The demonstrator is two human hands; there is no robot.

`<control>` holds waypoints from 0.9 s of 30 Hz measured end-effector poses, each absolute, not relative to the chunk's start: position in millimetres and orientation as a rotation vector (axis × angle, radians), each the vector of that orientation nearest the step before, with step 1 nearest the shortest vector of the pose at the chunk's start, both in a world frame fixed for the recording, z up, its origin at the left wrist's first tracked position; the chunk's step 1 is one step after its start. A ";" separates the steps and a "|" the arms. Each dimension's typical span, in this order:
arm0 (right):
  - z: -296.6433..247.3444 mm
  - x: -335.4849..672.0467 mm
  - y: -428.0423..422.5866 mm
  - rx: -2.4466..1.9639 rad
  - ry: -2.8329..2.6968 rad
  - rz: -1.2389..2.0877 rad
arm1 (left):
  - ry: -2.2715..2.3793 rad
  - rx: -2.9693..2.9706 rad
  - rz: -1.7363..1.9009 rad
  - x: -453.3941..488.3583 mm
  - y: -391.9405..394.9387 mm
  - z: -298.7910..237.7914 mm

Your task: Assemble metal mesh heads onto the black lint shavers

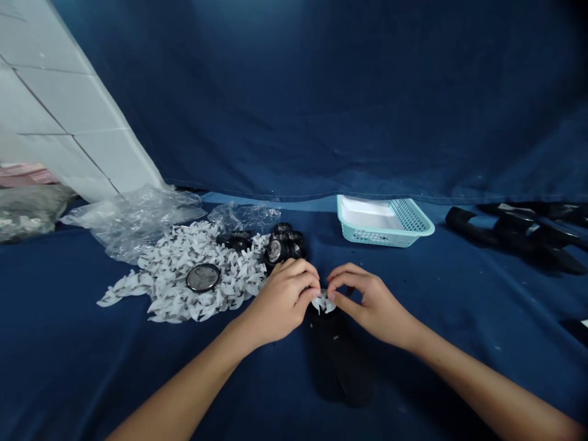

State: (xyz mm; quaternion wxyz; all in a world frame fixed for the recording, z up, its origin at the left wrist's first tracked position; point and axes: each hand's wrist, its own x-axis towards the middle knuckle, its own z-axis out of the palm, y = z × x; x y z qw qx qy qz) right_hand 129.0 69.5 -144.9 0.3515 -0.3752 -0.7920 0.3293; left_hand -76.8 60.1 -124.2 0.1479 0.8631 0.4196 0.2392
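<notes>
Between my two hands is a small white bladed piece (323, 302) with pale fins, at the top of a dark black tool body (337, 361) on the blue cloth. My left hand (288, 295) pinches the piece's left side, its fingertips bent and pressed together. From the other side my right hand (365, 299) grips the right edge with thumb and forefinger. Left of my left hand lies a heap of similar white bladed pieces (174, 306). A round black-rimmed metal mesh cap (203, 278) rests on that heap. More black mesh caps (281, 244) are piled just beyond my left hand.
A light blue plastic basket (386, 237) stands beyond my right hand, with something white inside. Black parts (519, 236) lie at the far right. Clear plastic bags (138, 214) are behind the heap. A blue cloth (331, 110) hangs along the back.
</notes>
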 end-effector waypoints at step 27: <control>-126.2 134.8 57.0 -1.017 -2.277 0.590 | 1.270 2.211 0.667 -70.6 40.8 -141.5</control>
